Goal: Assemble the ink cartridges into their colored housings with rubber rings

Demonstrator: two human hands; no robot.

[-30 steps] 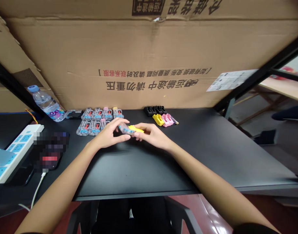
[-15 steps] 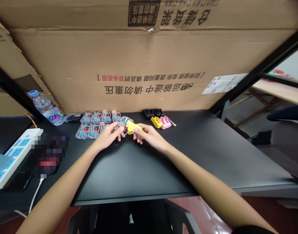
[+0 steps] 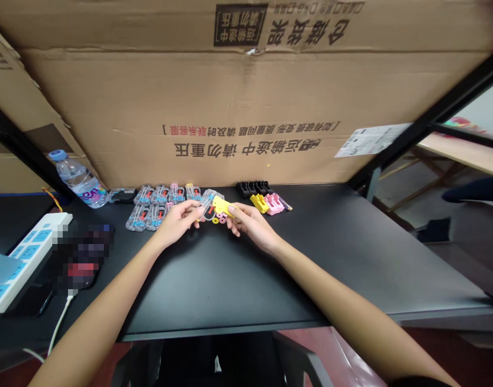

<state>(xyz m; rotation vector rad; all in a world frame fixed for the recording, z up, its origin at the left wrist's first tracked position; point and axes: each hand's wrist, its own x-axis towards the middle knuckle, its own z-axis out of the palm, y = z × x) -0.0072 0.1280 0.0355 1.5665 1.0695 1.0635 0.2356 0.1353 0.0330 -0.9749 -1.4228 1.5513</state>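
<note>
My left hand pinches a small clear plastic case above the black table. My right hand grips a yellow plastic piece that meets the clear case at its right end. A few small pink and yellow rings sit just under the two parts. Behind my left hand lie two rows of several similar clear cases with blue and red insides.
A black ridged block, a yellow part and a pink part lie behind my right hand. A water bottle lies at the back left, a white power strip at the left edge. A big cardboard box walls off the back.
Both hands have moved a little farther from me toward the rows of cases. The yellow piece has come apart from the clear case and small rings now show beneath them.
</note>
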